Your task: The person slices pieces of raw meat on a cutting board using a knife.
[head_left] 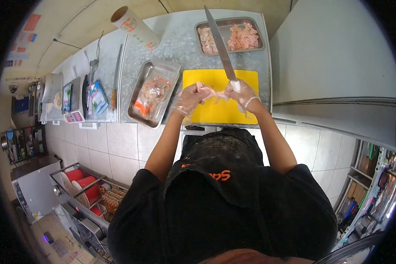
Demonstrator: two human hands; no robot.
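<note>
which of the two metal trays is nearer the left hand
The metal tray left of the yellow cutting board, with bagged meat in it, is nearer the left hand. The other tray, beyond the board, holds loose meat pieces.

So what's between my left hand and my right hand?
A strip of pale pink meat, over the yellow cutting board, as the head view shows.

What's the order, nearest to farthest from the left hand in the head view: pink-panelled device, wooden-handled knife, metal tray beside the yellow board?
From the left hand:
1. Metal tray: just left of the hand.
2. Wooden-handled knife: farther left, past the tray.
3. Pink-panelled device: farthest left, beyond the knife.
</note>
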